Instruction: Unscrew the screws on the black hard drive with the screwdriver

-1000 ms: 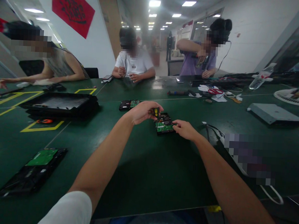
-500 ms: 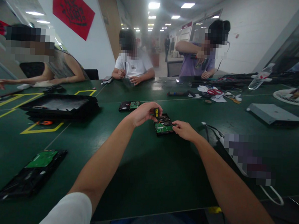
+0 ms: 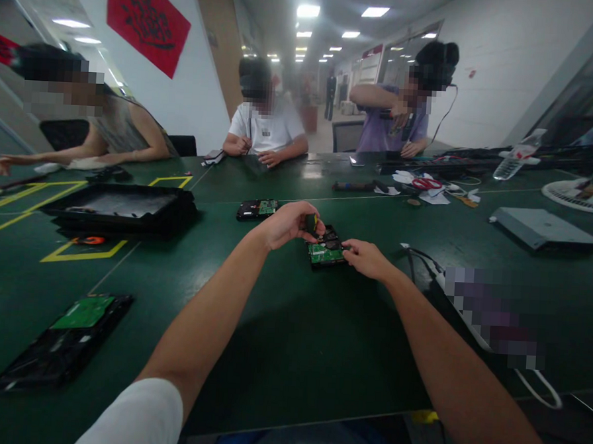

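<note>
A hard drive (image 3: 327, 253) with a green circuit board lies on the green table in front of me. My left hand (image 3: 292, 226) is closed around the black and yellow handle of a screwdriver (image 3: 311, 224), held upright over the drive's far left part. The screwdriver's tip is hidden by my fingers. My right hand (image 3: 367, 257) pinches the drive's right edge between thumb and fingers. A second hard drive (image 3: 257, 209) rests just beyond my left wrist. Another drive (image 3: 66, 342), its board also green, lies at the near left.
Black trays (image 3: 121, 206) are stacked at the left, beside yellow tape marks and an orange-handled tool (image 3: 91, 240). A grey metal box (image 3: 547, 228), a water bottle (image 3: 519, 154) and a white power strip (image 3: 463, 310) are on the right. Several co-workers sit across the table.
The screwdriver handle has turned in my left fingers, showing less of its yellow. My right hand stays at the drive's edge.
</note>
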The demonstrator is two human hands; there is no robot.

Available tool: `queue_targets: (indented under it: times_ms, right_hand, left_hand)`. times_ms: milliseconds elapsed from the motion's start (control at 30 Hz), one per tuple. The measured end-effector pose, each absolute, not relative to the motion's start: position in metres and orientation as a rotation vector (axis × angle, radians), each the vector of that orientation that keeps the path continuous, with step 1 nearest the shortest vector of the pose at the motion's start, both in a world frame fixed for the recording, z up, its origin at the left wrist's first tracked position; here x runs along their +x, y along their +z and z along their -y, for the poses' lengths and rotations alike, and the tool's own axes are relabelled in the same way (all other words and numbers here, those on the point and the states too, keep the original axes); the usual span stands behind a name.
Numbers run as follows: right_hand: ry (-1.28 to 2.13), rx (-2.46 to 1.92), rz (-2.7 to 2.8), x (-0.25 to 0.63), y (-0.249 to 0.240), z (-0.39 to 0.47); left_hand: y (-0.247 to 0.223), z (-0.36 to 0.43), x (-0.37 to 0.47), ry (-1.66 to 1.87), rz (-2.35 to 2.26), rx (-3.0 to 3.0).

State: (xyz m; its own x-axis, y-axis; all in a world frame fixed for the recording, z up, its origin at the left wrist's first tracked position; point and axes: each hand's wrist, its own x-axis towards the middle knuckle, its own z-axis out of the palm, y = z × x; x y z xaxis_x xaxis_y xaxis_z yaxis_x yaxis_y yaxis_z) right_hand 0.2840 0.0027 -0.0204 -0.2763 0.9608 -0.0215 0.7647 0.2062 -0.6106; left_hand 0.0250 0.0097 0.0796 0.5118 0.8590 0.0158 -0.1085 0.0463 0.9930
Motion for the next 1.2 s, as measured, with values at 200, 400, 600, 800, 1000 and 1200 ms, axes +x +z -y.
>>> queue_targets:
  times_ms: [200, 400, 600, 800, 1000, 1200]
  right_hand:
    - [0.738, -1.602, 2.131, 0.285, -0.02, -0.004]
    - [0.757, -1.586, 2.141, 0.285, -0.019, -0.003]
    - [0.766, -1.611, 2.127, 0.285, -0.018, -0.002]
    - [0.747, -1.587, 2.132, 0.284, -0.019, -0.002]
    - [0.752, -1.611, 2.125, 0.284, -0.018, -0.003]
    - [0.769, -1.604, 2.127, 0.286, -0.022, -0.004]
  left_hand:
    - [0.082, -0.013, 0.018, 0.848, -0.784, 1.43]
    - [0.079, -0.007, 0.028, 0.808, -0.717, 1.327]
    - [0.076, -0.01, 0.028, 0.782, -0.687, 1.28]
    - [0.079, -0.013, 0.018, 0.811, -0.731, 1.376]
    - [0.078, -0.009, 0.027, 0.768, -0.744, 1.37]
    - [0.077, -0.01, 0.025, 0.81, -0.723, 1.32]
